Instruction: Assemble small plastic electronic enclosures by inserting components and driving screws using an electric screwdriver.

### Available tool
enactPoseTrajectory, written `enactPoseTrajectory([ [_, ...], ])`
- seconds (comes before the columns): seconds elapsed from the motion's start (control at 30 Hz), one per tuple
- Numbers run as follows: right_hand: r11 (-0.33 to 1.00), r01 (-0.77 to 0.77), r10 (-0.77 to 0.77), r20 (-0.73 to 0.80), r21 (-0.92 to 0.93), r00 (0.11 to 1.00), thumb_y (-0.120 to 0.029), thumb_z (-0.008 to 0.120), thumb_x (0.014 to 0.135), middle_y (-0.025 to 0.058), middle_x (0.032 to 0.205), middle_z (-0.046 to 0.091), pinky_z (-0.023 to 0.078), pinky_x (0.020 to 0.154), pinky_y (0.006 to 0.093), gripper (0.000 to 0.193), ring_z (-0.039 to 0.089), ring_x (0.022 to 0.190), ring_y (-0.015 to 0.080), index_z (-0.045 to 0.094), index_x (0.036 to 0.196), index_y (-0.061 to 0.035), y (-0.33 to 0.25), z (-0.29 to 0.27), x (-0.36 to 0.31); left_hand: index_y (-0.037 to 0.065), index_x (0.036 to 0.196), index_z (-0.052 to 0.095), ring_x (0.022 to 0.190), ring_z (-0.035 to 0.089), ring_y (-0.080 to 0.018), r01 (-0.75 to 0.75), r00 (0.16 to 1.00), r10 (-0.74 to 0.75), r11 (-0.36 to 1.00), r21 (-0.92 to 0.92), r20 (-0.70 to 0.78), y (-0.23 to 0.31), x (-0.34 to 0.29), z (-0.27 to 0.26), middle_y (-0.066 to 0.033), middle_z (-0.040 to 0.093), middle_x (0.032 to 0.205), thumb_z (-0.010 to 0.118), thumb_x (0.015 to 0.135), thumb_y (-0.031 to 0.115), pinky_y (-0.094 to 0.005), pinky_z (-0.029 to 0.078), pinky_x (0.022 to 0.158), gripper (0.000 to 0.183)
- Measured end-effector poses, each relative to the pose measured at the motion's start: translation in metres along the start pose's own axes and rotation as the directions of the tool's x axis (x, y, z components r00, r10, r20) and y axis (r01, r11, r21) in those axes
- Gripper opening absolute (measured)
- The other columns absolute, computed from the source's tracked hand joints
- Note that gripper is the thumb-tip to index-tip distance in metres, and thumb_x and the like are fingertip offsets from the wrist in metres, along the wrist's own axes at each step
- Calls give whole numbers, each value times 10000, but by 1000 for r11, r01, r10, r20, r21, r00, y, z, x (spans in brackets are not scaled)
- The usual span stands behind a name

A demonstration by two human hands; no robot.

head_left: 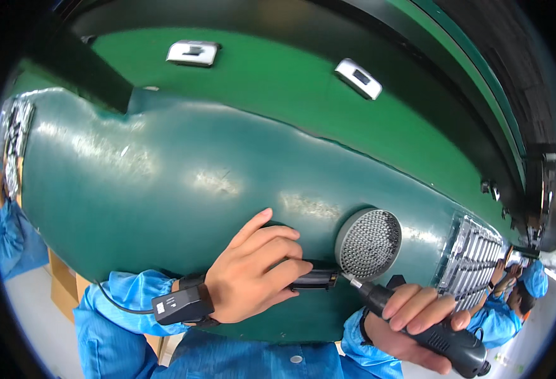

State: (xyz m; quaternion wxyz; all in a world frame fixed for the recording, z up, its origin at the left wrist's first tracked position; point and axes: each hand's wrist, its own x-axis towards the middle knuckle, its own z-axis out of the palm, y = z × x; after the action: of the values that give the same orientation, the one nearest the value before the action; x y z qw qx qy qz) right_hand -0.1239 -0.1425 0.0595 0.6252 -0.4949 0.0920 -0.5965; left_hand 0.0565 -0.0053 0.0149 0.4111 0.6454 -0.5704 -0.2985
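Observation:
My right hand (401,341) is wrapped round a dark electric screwdriver (458,346), tilted so that its tip points up and left. The tip reaches the right end of a narrow black rectangular part (316,280); whether it touches a screw there is too small to tell. On the left end of this part lie the thumb and index finger of my left hand (253,271), closed about it, while the other fingers stretch out above the mat. Just beyond the screwdriver tip stands a round grey dish (341,243) with a grid of small holes inside.
A green mat (183,145) covers the bench. Clear plastic trays with several parts (471,256) lie at the right, and another tray (18,139) at the far left. Two small white-and-black devices (193,54) sit on the green strip behind. Co-workers in blue (502,316) work at both sides.

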Motion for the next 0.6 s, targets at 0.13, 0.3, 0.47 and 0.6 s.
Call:
enactPoseTrajectory([
  [0.13, 989, -148, 135, 271, 28, 953, -636, 588, 995, 179, 907, 604, 515, 579, 425, 708, 585, 698, 278, 450, 1399, -71, 1, 13, -11, 120, 1068, 741, 1202, 636, -289, -24, 1000, 24, 1000, -8, -9, -1, 0, 2, -32, 613, 1068, 927, 607, 135, -590, 346, 1196, 497],
  [0.3, 981, -185, 149, 394, 53, 907, -551, 669, 984, 208, 946, 641, 539, 576, 436, 671, 631, 707, 299, 446, 1391, -67, 12, 20, -23, 121, 1079, 742, 1194, 635, -285, -21, 999, 22, 1000, 18, -45, -2, -5, 5, -25, 606, 1070, 920, 585, 128, -587, 361, 1191, 525],
  [0.47, 975, -213, 173, 398, 58, 901, -552, 671, 982, 206, 945, 638, 530, 577, 432, 673, 624, 701, 294, 446, 1392, -68, 13, 23, -26, 123, 1086, 742, 1192, 632, -286, -31, 997, 33, 999, 23, -74, -4, -7, 8, -25, 600, 1064, 914, 558, 123, -591, 365, 1192, 555],
  [0.6, 963, -266, 222, 436, 43, 872, -544, 691, 973, 208, 954, 626, 518, 577, 430, 689, 615, 702, 293, 439, 1398, -65, 15, 23, -24, 121, 1086, 741, 1193, 627, -286, -31, 995, 33, 999, 29, -92, -4, -8, 9, -29, 597, 1066, 913, 556, 118, -595, 363, 1194, 558],
])
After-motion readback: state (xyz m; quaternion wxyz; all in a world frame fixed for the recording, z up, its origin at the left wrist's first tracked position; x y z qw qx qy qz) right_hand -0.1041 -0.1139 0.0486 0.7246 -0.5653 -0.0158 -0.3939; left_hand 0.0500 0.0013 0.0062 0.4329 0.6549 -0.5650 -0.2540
